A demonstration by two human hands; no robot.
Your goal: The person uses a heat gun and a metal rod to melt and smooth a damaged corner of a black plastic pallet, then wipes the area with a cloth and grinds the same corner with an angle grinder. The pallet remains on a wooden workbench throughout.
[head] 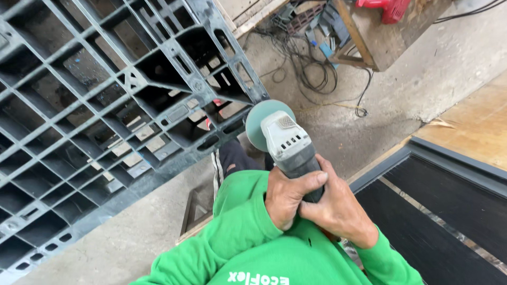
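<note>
Floor: bare concrete floor (pixel 401 100) is showing through the middle of the head view, dusty and scuffed.
Tool: grey-and-white angle grinder (pixel 288 145) is sitting at frame centre, its green disc (pixel 259 119) pointing toward 11 o'clock.
Left hand: left hand (pixel 288 198) is wrapping closed around the grinder's dark body from the 7 o'clock side.
Right hand: right hand (pixel 338 208) is clasping the same body from 4 o'clock, fingers closed, touching the left hand.
Sleeves: green sweatshirt (pixel 248 243) is filling the 6 o'clock edge.
Pallet: black plastic pallet (pixel 79 121) is standing at 9 to 11 o'clock, just beside the disc.
Cables: tangled black cables (pixel 311 68) are lying at 12 o'clock.
Panel: dark framed panel (pixel 438 211) is lying at 4 o'clock.
</note>
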